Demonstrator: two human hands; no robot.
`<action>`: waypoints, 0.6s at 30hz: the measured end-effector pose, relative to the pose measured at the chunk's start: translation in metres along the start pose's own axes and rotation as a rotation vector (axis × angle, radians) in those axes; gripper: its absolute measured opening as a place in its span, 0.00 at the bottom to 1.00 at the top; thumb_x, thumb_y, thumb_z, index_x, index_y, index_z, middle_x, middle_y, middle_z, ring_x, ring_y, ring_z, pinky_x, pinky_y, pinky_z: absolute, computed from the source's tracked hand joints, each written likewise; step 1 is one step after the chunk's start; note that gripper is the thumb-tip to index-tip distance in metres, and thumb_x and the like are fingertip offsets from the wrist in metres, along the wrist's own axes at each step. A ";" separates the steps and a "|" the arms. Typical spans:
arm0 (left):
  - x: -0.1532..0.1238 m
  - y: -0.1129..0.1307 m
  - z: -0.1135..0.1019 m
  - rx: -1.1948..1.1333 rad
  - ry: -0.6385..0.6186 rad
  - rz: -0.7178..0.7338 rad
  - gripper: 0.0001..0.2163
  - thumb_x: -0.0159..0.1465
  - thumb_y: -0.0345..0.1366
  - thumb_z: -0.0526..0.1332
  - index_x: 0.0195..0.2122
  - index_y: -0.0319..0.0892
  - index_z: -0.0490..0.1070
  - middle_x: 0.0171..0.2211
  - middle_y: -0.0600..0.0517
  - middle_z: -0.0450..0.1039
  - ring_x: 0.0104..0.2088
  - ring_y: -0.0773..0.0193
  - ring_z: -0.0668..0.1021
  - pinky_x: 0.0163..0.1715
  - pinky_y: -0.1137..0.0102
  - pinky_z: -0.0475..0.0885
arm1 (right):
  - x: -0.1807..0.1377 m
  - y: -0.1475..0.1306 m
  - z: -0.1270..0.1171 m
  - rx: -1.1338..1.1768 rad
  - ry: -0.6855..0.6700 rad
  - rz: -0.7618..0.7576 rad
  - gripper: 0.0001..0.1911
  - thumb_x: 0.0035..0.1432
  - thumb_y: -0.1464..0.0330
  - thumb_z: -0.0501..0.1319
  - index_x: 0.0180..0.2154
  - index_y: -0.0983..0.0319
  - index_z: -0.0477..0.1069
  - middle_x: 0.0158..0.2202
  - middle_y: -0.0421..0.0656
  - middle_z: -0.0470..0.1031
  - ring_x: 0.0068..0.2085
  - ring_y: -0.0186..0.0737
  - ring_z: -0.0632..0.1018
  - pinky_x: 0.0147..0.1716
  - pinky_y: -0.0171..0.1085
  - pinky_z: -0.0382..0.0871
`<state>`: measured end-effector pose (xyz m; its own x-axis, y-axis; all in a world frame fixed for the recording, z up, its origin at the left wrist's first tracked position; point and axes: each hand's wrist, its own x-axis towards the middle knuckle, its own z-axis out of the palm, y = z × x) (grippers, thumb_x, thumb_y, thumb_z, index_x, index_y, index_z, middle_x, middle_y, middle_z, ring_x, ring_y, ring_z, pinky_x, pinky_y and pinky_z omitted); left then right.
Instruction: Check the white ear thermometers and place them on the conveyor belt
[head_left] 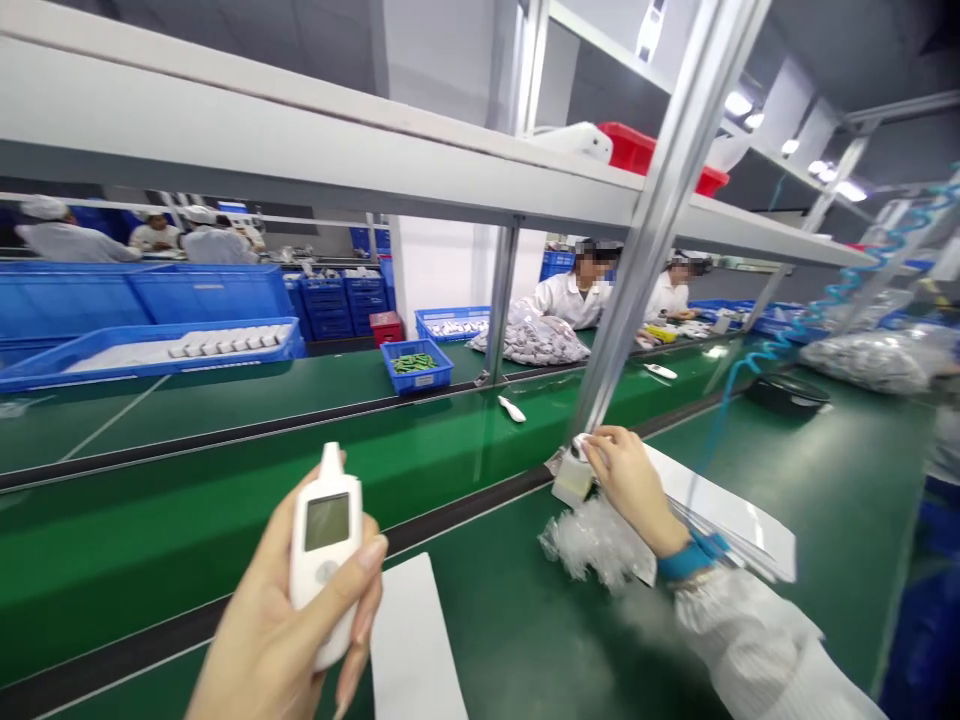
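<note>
My left hand [274, 625] is wrapped round a white ear thermometer [322, 580], held upright with its probe tip up and its grey screen facing me. The thumb lies along its right side, below the screen. At the foot of the metal post, my right hand [634, 485] pinches a small white round piece [579, 446] with a dark spot, just over an off-white block [572, 484]. Whether the piece is joined to the block I cannot tell. Crumpled clear plastic film [596, 540] lies beneath that hand. A blue band [686, 560] circles the right wrist.
A green conveyor belt [187, 530] crosses ahead, carrying another white thermometer [511, 409]. The metal post [637, 230] and a shelf [300, 130] stand in front. White sheets [731, 505] lie at right. Beyond are a blue bin [418, 382] of green parts and co-workers [574, 297].
</note>
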<state>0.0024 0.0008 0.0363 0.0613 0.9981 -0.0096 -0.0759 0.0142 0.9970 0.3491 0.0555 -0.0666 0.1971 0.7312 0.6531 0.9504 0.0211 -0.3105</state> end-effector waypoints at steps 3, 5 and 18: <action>-0.004 0.004 0.003 -0.040 -0.024 0.002 0.26 0.62 0.47 0.63 0.58 0.49 0.57 0.16 0.61 0.61 0.13 0.74 0.58 0.10 0.81 0.58 | -0.011 0.007 0.007 -0.020 0.037 -0.009 0.33 0.63 0.46 0.47 0.40 0.64 0.79 0.38 0.54 0.73 0.42 0.53 0.73 0.44 0.50 0.67; -0.005 0.005 0.003 -0.072 -0.063 -0.008 0.27 0.63 0.45 0.62 0.61 0.50 0.53 0.16 0.61 0.61 0.13 0.74 0.58 0.10 0.81 0.58 | -0.013 0.018 0.009 -0.012 0.034 -0.013 0.37 0.63 0.44 0.43 0.36 0.64 0.80 0.34 0.52 0.74 0.37 0.52 0.74 0.39 0.49 0.68; -0.015 0.002 0.009 -0.174 -0.168 -0.086 0.38 0.60 0.40 0.66 0.66 0.50 0.44 0.20 0.62 0.64 0.11 0.77 0.59 0.09 0.82 0.55 | -0.016 -0.156 -0.058 0.472 0.095 -0.574 0.13 0.66 0.69 0.55 0.48 0.54 0.76 0.37 0.44 0.74 0.33 0.38 0.77 0.27 0.35 0.71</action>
<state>0.0105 -0.0146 0.0393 0.2380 0.9690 -0.0665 -0.2326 0.1233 0.9647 0.2120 0.0015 0.0111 -0.2587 0.4557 0.8517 0.7097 0.6878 -0.1524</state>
